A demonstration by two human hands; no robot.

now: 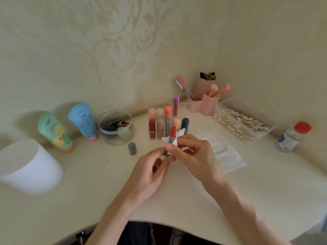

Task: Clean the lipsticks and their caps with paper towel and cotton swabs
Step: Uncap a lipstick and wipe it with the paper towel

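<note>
Two grips busy: our left grip (152,167) pinches lipstick (173,132) base, right grip (193,152) pinches towel (183,132) round tube, wiping step; next prob. cap (132,148), mid-desk.

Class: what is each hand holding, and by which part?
The left hand grips the open lipstick by its grey base; the right hand pinches a paper towel around its barrel.

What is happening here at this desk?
A person is cleaning an open red lipstick. The left hand holds its base, and the right hand pinches a piece of paper towel around its tube. A grey cap stands apart on the desk. Other lipsticks wait in the clear organizer; the cotton swabs lie further right.
</note>
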